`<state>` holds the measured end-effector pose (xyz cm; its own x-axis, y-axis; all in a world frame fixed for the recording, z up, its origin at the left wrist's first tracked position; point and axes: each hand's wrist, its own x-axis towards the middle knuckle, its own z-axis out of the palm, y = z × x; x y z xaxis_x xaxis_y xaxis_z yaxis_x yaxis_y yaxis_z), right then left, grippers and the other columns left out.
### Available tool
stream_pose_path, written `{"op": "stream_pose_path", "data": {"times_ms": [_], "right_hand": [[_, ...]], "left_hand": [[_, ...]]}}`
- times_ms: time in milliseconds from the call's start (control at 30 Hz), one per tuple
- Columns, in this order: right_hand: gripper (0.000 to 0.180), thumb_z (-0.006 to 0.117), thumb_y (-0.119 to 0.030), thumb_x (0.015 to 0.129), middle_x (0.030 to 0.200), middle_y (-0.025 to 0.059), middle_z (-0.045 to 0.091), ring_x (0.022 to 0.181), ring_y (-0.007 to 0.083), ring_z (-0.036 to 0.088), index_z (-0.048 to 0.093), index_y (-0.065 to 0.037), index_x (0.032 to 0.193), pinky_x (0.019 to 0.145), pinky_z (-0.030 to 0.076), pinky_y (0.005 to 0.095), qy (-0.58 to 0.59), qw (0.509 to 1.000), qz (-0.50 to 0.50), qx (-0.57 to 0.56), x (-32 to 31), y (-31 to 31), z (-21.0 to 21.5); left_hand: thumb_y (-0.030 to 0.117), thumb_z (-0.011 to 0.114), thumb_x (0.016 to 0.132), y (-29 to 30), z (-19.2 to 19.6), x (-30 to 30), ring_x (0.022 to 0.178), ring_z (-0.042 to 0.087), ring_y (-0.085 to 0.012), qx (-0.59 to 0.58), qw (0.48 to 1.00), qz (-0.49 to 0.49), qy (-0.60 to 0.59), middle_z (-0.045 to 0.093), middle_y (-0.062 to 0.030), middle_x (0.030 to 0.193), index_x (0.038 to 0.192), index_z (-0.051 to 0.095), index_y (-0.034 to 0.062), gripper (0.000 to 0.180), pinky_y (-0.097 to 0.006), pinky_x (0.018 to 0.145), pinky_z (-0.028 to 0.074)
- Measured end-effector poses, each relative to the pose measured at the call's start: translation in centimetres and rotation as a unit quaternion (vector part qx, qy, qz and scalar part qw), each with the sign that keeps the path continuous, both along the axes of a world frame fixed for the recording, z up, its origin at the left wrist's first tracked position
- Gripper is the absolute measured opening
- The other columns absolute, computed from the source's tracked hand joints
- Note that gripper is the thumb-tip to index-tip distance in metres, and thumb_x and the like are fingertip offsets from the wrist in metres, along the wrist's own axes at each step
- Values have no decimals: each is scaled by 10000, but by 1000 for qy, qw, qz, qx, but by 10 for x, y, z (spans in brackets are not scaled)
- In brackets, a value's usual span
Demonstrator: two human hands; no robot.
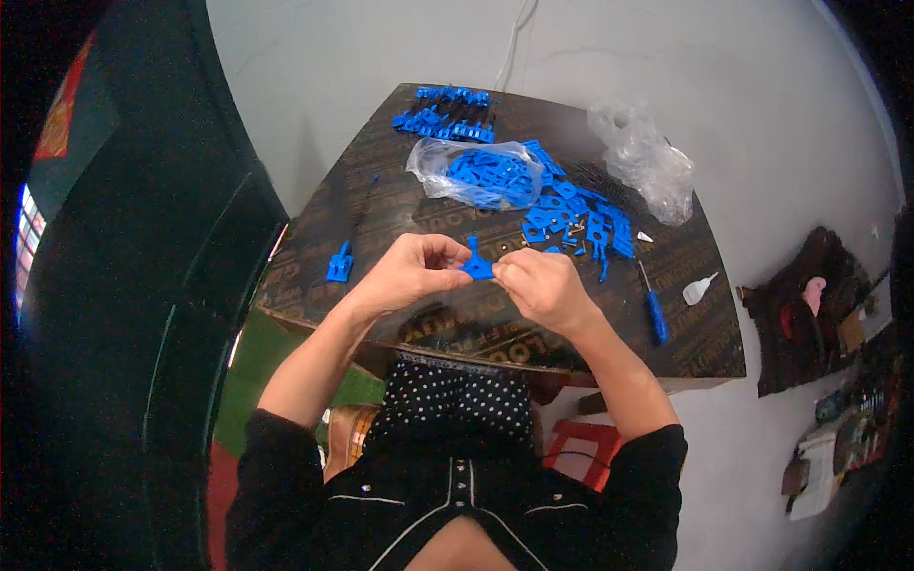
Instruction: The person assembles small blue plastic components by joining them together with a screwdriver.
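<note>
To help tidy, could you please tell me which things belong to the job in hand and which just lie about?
Likely in the job:
- blue piece between left hand and right hand
- bagged blue parts
- loose blue parts
- blue-handled screwdriver

Seemingly just lying about:
- crumpled clear plastic
- white wall cable

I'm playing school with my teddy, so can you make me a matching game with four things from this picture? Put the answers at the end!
Things:
1. screwdriver
2. bottle
3. left sleeve
4. piece held in the left hand and right hand

Clues:
A. black
B. blue
C. lying next to the bottle
D. white

Right pairs: 1-C, 2-D, 3-A, 4-B
</note>
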<state>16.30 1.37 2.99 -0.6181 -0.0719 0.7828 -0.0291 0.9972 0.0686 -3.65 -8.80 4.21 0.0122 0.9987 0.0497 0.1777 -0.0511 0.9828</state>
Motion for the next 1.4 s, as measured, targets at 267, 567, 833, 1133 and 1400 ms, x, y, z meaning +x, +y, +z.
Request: {"op": "stream_pose_path", "data": {"times_ms": [267,567,833,1133,1400], "right_hand": [[200,681,-103,712,755,73,578,640,243,597,573,-52,872,516,486,334,-27,998,-38,-39,3,-14,-4],[150,680,-108,747,798,93,600,687,262,613,589,-46,850,568,498,340,-54,983,-120,-127,50,-19,-21],[67,639,-74,776,774,100,597,689,280,603,595,-32,804,591,492,357,-52,963,-199,-175,101,-17,-32],[41,616,-63,792,739,113,587,686,291,591,595,-27,784,605,480,368,-30,946,-242,-214,118,-10,-35],[45,616,-71,788,757,103,583,726,282,591,588,-37,779,637,478,368,-65,961,-179,-201,85,-18,-32]], "left_hand": [[90,709,748,-17,-10,10,675,531,-56,41,996,65,47,588,3,757,996,620,-45,296,-219,617,453],[68,691,693,-20,-47,22,837,565,-340,253,880,141,376,578,-157,871,977,582,-15,316,-395,732,470],[94,676,702,-18,-58,33,858,527,-328,278,832,172,448,551,-147,851,946,571,-13,286,-413,794,413],[98,676,691,-18,-61,39,882,503,-332,263,811,185,488,559,-149,859,903,579,-9,257,-448,860,377],[78,687,658,-16,-64,40,982,469,-369,278,813,198,471,550,-170,857,855,573,-23,249,-464,868,380]]}}
